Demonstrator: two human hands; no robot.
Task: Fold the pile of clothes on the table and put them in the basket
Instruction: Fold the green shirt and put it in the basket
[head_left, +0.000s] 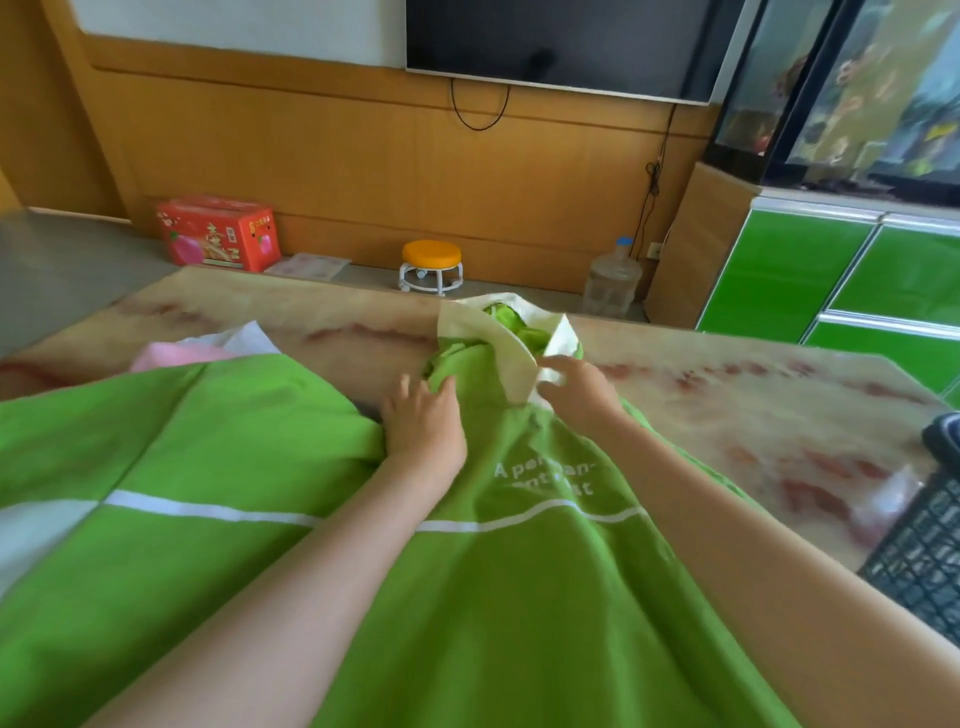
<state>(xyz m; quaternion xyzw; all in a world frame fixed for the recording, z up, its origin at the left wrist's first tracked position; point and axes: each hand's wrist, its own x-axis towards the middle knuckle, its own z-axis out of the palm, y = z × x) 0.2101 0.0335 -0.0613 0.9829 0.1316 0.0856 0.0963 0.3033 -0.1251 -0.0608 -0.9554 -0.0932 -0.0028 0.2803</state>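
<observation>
A bright green polo shirt with a white stripe, white lettering and a cream collar lies spread across the table, collar at the far side. My left hand lies flat on the green cloth just left of the collar, fingers straight. My right hand pinches the near right edge of the collar with curled fingers. A pink and white garment pokes out from behind the shirt at the left. The dark mesh basket shows at the right edge.
Beyond the table's far edge stand a red carton, an orange-topped stool and a water jug on the floor. Green cabinets rise at the right. A dark object lies near the basket.
</observation>
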